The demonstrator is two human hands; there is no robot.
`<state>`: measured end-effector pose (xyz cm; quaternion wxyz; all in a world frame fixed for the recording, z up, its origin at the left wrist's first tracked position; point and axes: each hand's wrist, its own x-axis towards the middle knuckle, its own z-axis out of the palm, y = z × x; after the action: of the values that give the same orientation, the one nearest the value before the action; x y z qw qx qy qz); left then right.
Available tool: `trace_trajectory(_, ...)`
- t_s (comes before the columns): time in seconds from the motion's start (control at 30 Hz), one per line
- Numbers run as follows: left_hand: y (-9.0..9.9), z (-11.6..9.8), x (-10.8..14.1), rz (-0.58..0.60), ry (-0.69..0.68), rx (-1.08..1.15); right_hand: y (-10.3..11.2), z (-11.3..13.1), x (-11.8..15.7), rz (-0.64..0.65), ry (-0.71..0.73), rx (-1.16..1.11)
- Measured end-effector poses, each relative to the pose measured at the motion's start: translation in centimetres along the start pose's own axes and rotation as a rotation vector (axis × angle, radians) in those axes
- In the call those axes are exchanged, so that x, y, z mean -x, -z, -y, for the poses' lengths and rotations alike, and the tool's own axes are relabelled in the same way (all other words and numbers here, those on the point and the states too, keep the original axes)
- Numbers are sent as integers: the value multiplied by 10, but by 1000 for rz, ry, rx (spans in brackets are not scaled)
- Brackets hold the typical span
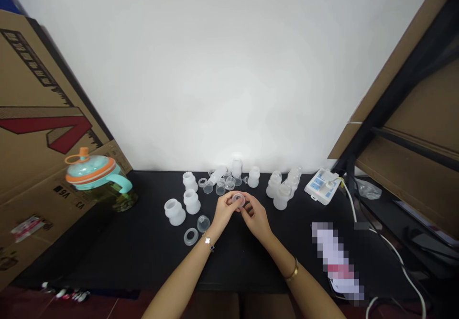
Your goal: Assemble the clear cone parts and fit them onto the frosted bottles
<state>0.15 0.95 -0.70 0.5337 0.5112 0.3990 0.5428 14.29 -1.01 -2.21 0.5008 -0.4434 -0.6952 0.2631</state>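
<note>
Over the middle of the black table, my left hand (225,210) and my right hand (257,216) meet around one small translucent round collar (238,198). Fingers of both hands are closed on its rim, and part of it is hidden by my thumbs. To the left of my left hand lie a loose translucent ring (191,236) and a clear dome-shaped cap (203,223). Beyond them stand several white open-necked small bottles (175,212). Behind my hands is a cluster of clear caps and rings (220,186). More bottles, topped with clear caps (283,194), stand to the right.
A large teal-lidded jug (95,178) stands at the left by a cardboard box (32,118). At the right are a white power strip (322,186) with a white cable (398,257) and a blurred-out phone-like object (337,261). A white wall (229,70) rises behind the table (136,252).
</note>
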Motion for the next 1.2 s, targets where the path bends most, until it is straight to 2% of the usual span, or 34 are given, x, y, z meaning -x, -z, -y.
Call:
trace_trajectory(0.13,1,4,-1,2,-38,-13,1,0,1,31,9,93)
trace_trajectory(0.33,1,-2,1,80,-43,-77,8,8,2,54,74,161)
trace_trajectory(0.5,0,-4,2,70,-85,-141,8,9,2,66,111,184)
trace_trajectory(0.63,0,-1,0,11,-50,-69,7,8,1,38,66,120)
trace_trajectory(0.8,2,5,0,-42,-88,-106,5,8,-2,11,-5,98)
trace_trajectory(1.2,-3,-1,3,0,-7,-6,8,7,-4,19,0,48)
